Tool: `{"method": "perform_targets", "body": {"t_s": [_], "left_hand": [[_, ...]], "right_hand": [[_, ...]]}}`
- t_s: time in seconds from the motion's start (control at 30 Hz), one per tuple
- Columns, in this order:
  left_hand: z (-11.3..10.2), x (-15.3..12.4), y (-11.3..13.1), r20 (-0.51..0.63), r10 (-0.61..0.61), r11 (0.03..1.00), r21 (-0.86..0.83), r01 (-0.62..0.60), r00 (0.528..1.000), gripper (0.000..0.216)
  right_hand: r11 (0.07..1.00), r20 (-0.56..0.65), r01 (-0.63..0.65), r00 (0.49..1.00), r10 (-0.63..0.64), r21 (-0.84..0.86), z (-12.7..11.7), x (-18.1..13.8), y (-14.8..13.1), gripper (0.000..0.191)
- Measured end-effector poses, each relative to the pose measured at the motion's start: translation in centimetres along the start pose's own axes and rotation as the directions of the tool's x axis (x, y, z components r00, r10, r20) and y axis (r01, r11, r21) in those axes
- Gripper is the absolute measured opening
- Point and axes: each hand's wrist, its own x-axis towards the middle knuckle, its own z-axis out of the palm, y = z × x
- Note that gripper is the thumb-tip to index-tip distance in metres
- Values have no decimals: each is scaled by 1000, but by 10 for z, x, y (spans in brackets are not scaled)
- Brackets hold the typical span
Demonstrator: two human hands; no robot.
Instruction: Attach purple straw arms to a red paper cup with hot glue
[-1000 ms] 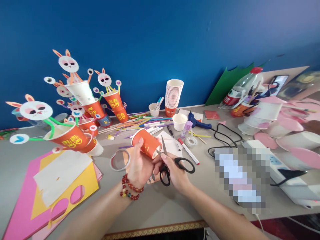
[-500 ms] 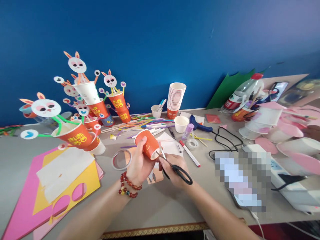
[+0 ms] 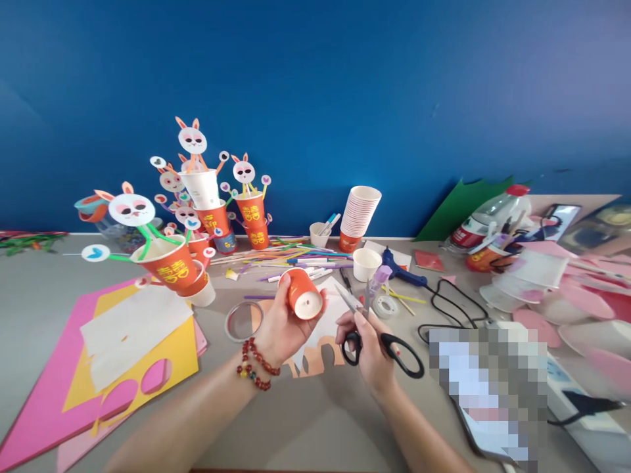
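Note:
My left hand (image 3: 280, 325) grips an orange paper cup (image 3: 302, 294) on its side, white bottom turned toward me. A red bead bracelet (image 3: 256, 368) circles that wrist. My right hand (image 3: 367, 341) holds black-handled scissors (image 3: 382, 328) with the blades apart, tips pointing up and left, a short way right of the cup and not touching it. Under both hands lies white and orange cut paper (image 3: 320, 351). A tape ring (image 3: 241, 320) rests just left of my left hand.
Finished rabbit cups (image 3: 167, 259) crowd the left back. Pink and yellow foam sheets (image 3: 113, 374) lie at front left. A stack of cups (image 3: 359, 210), straws and pens (image 3: 296, 257), a blue glue gun (image 3: 401, 270), a bottle (image 3: 486, 220) and pink paper pieces (image 3: 566, 295) fill the back and right.
The scissors have come away from the cup's rim and now sit open to its right. My left hand turned the cup so its bottom faces me. The camera shifted left.

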Motion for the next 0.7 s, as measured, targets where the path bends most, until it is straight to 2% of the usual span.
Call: {"method": "perform_targets", "body": {"t_s": [0.1,0.2,0.3,0.37,0.43,0.6,0.7], "left_hand": [[-4,2,0,28,-41,999,36,40,999,37],[-7,4,-2,40,-18,987,162,11,999,39],[-11,6,-5,97,144,919,356,-170,985,38],[-14,9,-5,183,285,830,443,-338,941,42],[-16,9,-3,246,350,760,490,-428,904,48],[-26,0,10,281,352,646,617,-449,893,55],[-35,-8,15,272,308,676,611,-411,912,50]], "right_hand": [[999,-22,-40,999,41,25,3,4,0,39],[997,-31,-63,997,64,39,6,7,-2,38],[998,-15,-43,999,44,38,6,11,-3,36],[999,4,-26,1000,26,23,6,14,-2,36],[1000,25,-18,1000,18,0,5,16,-2,36],[998,84,27,996,-22,-54,5,14,1,37],[997,126,30,992,-20,-78,6,12,4,38]]}}
